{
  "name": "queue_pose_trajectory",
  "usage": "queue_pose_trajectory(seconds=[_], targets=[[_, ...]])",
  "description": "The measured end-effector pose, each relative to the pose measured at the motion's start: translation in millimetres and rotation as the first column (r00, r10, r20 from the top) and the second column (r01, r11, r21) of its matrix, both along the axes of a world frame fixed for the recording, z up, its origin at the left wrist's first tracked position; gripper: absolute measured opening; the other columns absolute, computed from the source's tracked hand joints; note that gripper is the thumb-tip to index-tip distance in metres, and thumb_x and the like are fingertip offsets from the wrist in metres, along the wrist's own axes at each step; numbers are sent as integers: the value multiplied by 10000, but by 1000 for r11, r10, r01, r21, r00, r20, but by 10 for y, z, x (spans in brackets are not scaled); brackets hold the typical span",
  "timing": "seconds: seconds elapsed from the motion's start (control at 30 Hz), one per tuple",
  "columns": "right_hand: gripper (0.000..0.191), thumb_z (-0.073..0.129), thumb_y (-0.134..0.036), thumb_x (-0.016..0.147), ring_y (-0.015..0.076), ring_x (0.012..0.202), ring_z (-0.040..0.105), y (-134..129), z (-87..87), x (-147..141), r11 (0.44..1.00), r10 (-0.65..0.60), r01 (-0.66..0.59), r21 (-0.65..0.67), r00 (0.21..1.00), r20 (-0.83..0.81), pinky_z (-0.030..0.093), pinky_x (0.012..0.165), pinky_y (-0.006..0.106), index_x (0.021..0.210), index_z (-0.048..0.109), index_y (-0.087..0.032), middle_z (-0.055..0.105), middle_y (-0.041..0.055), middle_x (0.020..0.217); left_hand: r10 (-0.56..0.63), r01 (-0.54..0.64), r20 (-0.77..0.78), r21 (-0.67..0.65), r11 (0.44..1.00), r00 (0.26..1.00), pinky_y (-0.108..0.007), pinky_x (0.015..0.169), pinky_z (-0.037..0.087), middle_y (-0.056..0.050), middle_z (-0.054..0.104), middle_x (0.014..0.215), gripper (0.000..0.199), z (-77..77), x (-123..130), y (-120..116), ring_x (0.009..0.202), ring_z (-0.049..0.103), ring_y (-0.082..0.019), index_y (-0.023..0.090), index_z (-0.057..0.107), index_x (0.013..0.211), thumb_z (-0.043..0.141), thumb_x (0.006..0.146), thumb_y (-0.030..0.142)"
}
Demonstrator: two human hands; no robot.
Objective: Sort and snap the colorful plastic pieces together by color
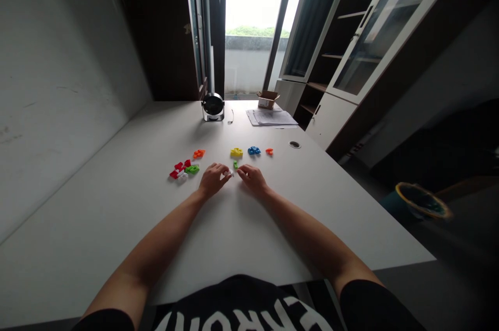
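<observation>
Between the thumb and fingers of my left hand (213,179) is a small white plastic piece (230,172), too small to make out its shape. Just to its right, my right hand (252,177) has its fingers curled together; whether anything is pinched in them is hidden. A small green piece (235,164) lies on the table just beyond the gap between my hands. Farther out are yellow pieces (236,152), blue pieces (254,150) and an orange-red piece (269,151). Left of my left hand lie orange (198,154), red (179,166), green (192,169) and white (182,175) pieces.
The white table (234,248) meets a wall on the left. Toward its far edge stand a round black device (213,106) on a stand, papers (273,117) and an open cardboard box (267,99). A cable hole (294,145) sits near the right edge. A bin (423,201) stands beyond.
</observation>
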State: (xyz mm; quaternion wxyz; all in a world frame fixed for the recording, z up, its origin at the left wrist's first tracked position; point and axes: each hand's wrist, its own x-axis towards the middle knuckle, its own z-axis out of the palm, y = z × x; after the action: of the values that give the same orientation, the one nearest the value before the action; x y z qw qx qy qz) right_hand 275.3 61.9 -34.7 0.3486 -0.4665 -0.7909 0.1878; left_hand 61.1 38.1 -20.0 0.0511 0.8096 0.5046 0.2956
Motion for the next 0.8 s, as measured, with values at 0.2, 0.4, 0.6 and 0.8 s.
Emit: queue_pose_trajectory(seconds=[0.2,0.4,0.6,0.8], targets=[[373,590,-530,915,137,678,541,34,-16,10,958,182,-215,-192,968,-176,383,623,239,934,729,-185,659,-4,763,-68,71,-40,70,995,997,-359,820,475,-44,667,909,165,-14,-1,-15,869,608,-217,222,611,943,624,948,387],[416,651,-580,847,148,692,540,58,-21,5,933,181,-248,-260,949,-259,392,628,254,908,718,-173,652,10,777,-104,107,-42,90,990,994,-352,814,480,-38,668,920,157,-47,16,-10,861,614,-209,229,599,952,634,941,382],[366,691,-547,803,133,646,505,70,-66,4,944,133,-213,-254,945,-299,378,586,245,866,665,-187,605,-11,727,-84,83,48,32,996,995,-322,771,489,-23,687,901,112,-48,30,-30,830,632,-190,234,612,998,645,908,292],[309,661,-458,837,122,548,479,9,-95,4,933,145,-252,-256,917,-373,391,540,243,1029,631,-218,548,-56,612,-34,62,241,-110,992,970,-269,728,499,5,739,868,162,-37,14,-18,743,660,-147,246,658,1066,585,938,314]])
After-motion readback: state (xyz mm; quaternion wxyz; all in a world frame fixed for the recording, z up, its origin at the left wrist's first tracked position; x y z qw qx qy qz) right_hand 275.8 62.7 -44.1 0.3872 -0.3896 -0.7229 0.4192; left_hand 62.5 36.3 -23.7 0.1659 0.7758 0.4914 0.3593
